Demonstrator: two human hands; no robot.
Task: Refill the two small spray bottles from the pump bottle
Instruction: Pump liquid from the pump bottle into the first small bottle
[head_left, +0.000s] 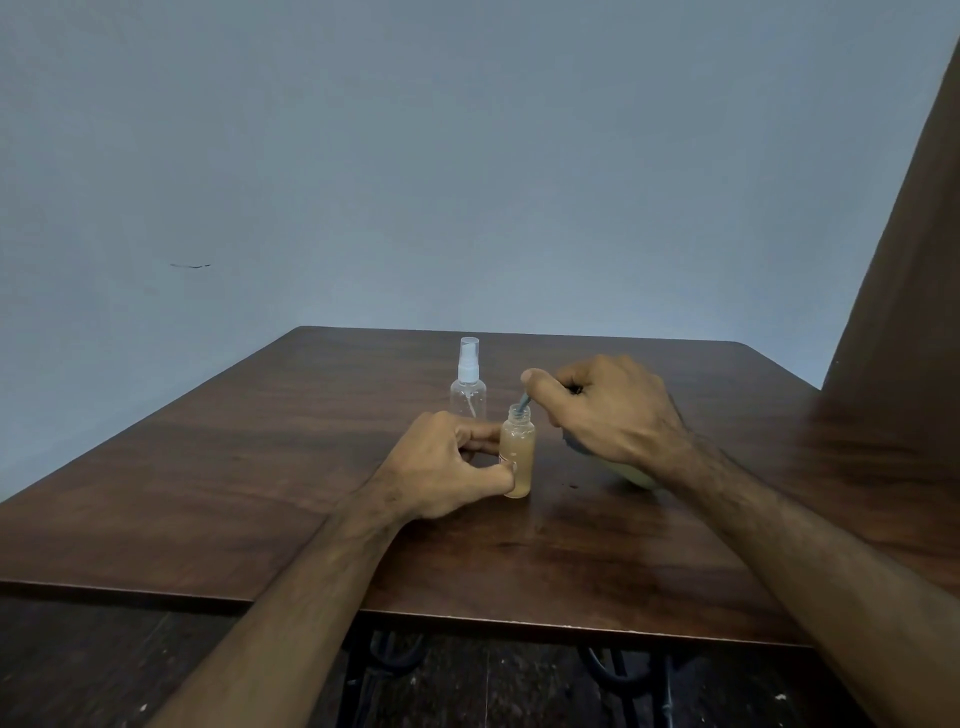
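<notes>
Fingers (511, 470) pinch round, perhaps plastic, bottle (517, 457).

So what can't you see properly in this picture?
- Pump bottle: head view, almost all hidden under the right hand; only a pale bit and its blue spout show.
- Label on the small open bottle: too small to read, partly covered by the left hand.
- Whether the clear spray bottle holds any liquid: cannot tell.

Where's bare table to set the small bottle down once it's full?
Bare table left of the left hand, and the near edge between both forearms. Crowded at the centre: small bottle, clear spray bottle behind it, right hand over the pump bottle.
</notes>
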